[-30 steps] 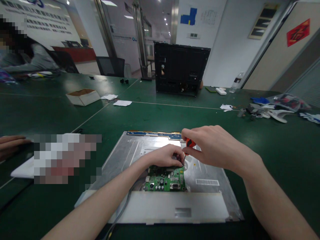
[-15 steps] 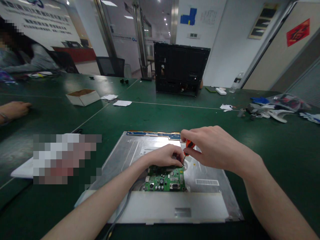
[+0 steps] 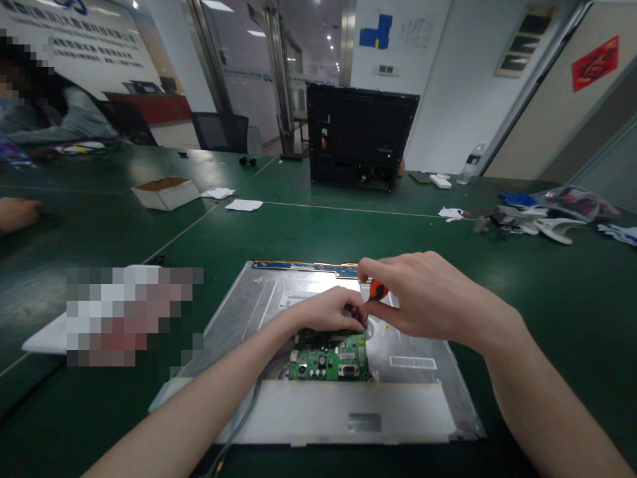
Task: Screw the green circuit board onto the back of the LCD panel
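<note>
Electronics workshop: green benches (image 3: 308, 226), stripped monitor shell (image 3: 361, 136), glass office partitions (image 3: 249, 73).

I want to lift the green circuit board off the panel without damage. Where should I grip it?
Pinch the green circuit board by its bare left and right edges, from above. It lies flat on the metal panel, and connectors crowd its near edge.

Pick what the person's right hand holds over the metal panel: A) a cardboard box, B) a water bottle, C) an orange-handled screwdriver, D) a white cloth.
C: the right hand grips an orange-handled screwdriver, its tip angled down toward the top edge of the green circuit board, where the left hand rests.
</note>
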